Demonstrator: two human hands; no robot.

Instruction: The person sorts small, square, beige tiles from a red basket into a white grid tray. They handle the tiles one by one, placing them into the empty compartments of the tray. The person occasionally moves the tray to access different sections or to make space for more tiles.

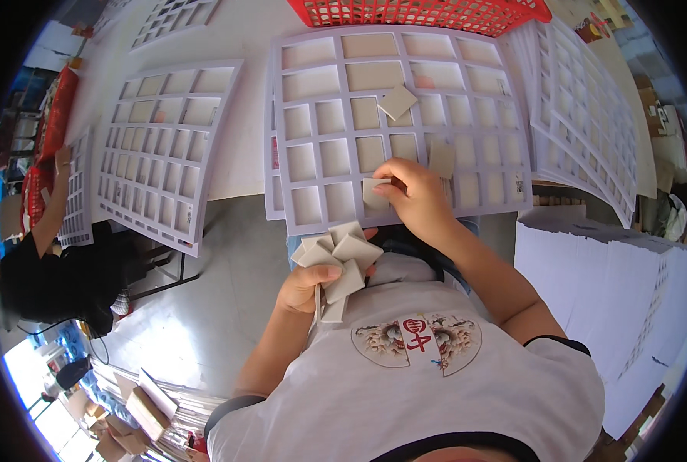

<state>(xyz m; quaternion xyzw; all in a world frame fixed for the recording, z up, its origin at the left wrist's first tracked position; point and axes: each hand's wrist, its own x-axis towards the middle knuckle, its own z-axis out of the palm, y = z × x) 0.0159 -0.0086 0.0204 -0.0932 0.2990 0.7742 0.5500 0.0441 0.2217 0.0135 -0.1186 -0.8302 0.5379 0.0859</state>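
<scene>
Bunched in my left hand (306, 286) are several beige square tiles (346, 279), fanned out in front of my shirt. My right hand (419, 199) pinches one beige tile (374, 197) at a lower slot of the white gridded board (322, 173). Whether that tile is fully seated, I cannot tell. Beige tiles (370, 154) sit in several slots of the second column and one beside it. A loose tile (397, 102) lies askew across the dividers, and another (441, 158) rests tilted just beyond my right hand.
Behind the board stands a red plastic basket (428, 28). Other gridded boards lie at left (159, 142) and, stacked, at right (582, 108) on the white table (243, 42). A large white box (590, 285) stands at right. A person in black (58, 266) is at far left.
</scene>
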